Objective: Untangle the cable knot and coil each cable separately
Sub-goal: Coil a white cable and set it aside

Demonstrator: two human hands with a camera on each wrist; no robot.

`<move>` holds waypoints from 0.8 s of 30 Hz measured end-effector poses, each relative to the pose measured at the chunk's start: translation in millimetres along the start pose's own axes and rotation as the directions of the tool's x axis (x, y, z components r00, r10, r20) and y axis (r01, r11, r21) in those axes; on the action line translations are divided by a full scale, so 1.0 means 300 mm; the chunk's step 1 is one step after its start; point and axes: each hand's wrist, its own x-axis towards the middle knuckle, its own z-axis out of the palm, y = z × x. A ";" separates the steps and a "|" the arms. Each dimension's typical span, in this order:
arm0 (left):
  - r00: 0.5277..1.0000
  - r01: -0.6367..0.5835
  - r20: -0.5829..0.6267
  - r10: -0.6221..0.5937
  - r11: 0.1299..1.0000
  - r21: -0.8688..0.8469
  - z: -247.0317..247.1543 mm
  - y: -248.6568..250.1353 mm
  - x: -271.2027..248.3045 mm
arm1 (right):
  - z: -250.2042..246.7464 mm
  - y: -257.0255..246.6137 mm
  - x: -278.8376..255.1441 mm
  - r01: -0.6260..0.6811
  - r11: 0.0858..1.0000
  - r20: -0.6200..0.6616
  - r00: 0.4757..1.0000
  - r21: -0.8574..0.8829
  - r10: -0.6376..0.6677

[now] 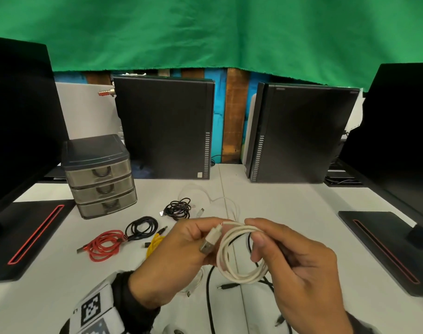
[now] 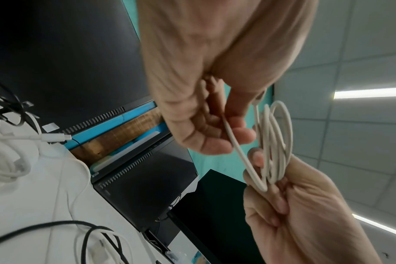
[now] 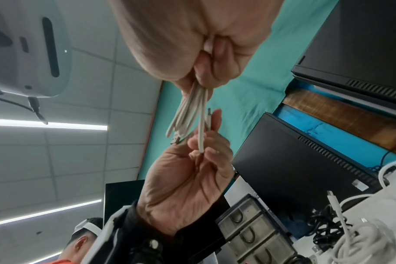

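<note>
Both hands [image 1: 232,256] pinch the nearly coiled white cable [image 1: 241,256]; four coils [image 1: 138,227] lie beyond the left hand, loose cables [image 1: 210,297] beneath.

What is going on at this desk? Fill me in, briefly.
A person is coiling a white USB cable held above the white desk. The right hand pinches the gathered loops, while the left hand holds the end with the metal USB plug. Coiled red, black and yellow cables already lie on the desk; other black and white cables lie loose below the hands.
</note>
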 end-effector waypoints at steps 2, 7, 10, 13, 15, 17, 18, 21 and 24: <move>0.993 0.016 0.118 -0.015 1.000 -0.009 -0.013 0.012 -0.005 | 0.000 0.002 0.003 -0.066 0.998 0.026 0.997 0.021 0.066; 0.928 0.081 0.370 -0.050 0.994 -0.070 -0.072 0.025 -0.013 | -0.011 -0.017 0.025 -0.249 0.956 0.110 0.966 0.154 0.234; 0.885 0.087 0.465 0.000 0.982 -0.166 -0.065 0.019 -0.018 | -0.003 -0.024 0.019 -0.312 0.927 0.153 0.946 0.207 0.284; 0.913 0.134 0.409 -0.006 0.950 -0.284 -0.021 -0.010 -0.024 | 0.021 -0.035 0.004 -0.374 0.894 0.195 0.923 0.247 0.332; 0.954 0.173 0.291 -0.076 0.930 -0.325 0.008 -0.034 -0.022 | 0.023 -0.038 0.003 -0.418 0.862 0.215 0.905 0.287 0.367; 0.984 0.155 0.138 -0.113 0.922 -0.354 0.035 -0.048 -0.024 | 0.015 -0.039 0.010 -0.441 0.845 0.208 0.895 0.300 0.394; 0.991 0.131 0.070 -0.113 0.924 -0.359 0.049 -0.047 -0.026 | 0.014 -0.039 0.014 -0.442 0.844 0.193 0.896 0.303 0.400; 0.991 0.093 -0.059 -0.117 0.945 -0.313 0.087 -0.018 -0.034 | 0.012 -0.021 0.012 -0.411 0.876 0.151 0.911 0.253 0.384; 0.989 0.114 -0.063 -0.136 0.954 -0.276 0.105 0.000 -0.042 | 0.006 0.013 -0.006 -0.353 0.925 0.121 0.933 0.143 0.338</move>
